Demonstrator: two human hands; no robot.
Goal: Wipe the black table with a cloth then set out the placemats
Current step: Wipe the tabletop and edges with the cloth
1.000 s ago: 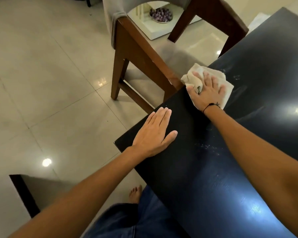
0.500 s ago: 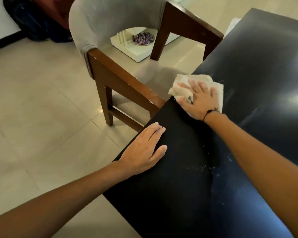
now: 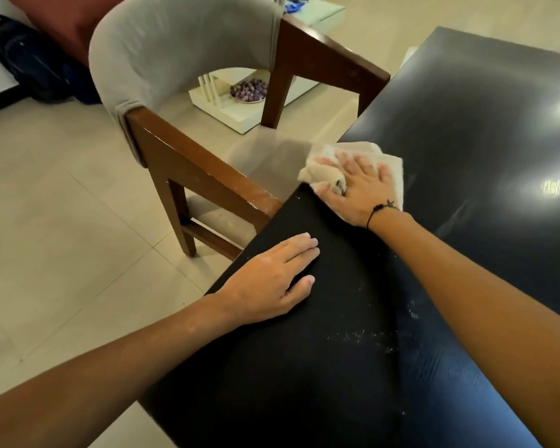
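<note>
The right hand (image 3: 358, 189) presses flat, fingers spread, on the cloth (image 3: 392, 166) at the black counter's (image 3: 466, 124) left edge, while the left hand (image 3: 269, 282) rests open nearer.

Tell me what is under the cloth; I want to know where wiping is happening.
The cloth lies on the black table at its edge, pressed flat by the right hand. The tabletop beneath it is covered, so any crumbs there cannot be seen.
</note>
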